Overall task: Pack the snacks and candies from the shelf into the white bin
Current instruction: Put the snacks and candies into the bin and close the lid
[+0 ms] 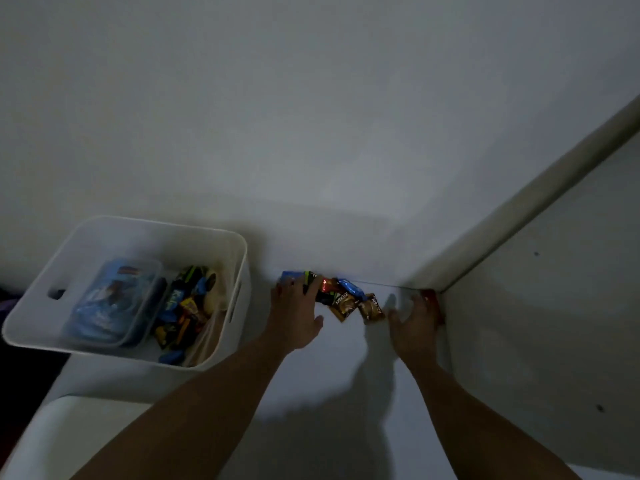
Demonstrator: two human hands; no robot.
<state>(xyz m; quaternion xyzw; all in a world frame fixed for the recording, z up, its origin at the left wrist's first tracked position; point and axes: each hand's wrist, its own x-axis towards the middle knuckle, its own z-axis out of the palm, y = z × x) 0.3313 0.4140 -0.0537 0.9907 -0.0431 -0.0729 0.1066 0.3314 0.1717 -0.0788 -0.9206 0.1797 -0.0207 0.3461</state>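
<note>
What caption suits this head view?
Left hand and right hand reach small colourful candy packets on white shelf beside white plastic bin.

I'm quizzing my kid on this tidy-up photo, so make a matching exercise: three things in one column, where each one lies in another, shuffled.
Things:
1 clear tub
2 brown sachets
3 red packet

Places:
A on the shelf, between the left hand and the right hand
B inside the white bin
C in the shelf corner, just beyond the right hand

Pairs: 1-B, 2-A, 3-C
</note>
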